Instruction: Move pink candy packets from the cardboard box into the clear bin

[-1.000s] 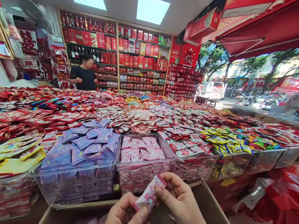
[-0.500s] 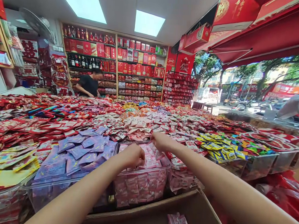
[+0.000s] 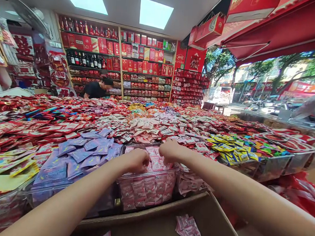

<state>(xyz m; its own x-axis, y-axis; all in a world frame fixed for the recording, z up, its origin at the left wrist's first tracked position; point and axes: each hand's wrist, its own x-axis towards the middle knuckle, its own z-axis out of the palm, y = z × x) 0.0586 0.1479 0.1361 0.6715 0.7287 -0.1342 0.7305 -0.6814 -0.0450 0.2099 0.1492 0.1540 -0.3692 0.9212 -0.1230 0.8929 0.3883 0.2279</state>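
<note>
Pink candy packets [image 3: 155,163] filled the clear plastic bin [image 3: 145,193] straight ahead of the person, between a bin of purple packets [image 3: 87,151] on its left and one of red-and-white packets [image 3: 195,148] on its right. Over the pink bin's near left part, the left hand [image 3: 137,160] was curled down with its fingers bunched among the packets; whether they had pinched one could not be told, since the knuckles hid the fingertips. Further back and to the right, the right hand [image 3: 170,150] lay over the bin's far right corner, fingers also folded under and their hold hidden. Both hands were touching the heap, the left one nearer the front wall. Below, a cardboard box [image 3: 168,217] held a few more pink packets [image 3: 188,232], its near part cut off by the frame's edge.
</note>
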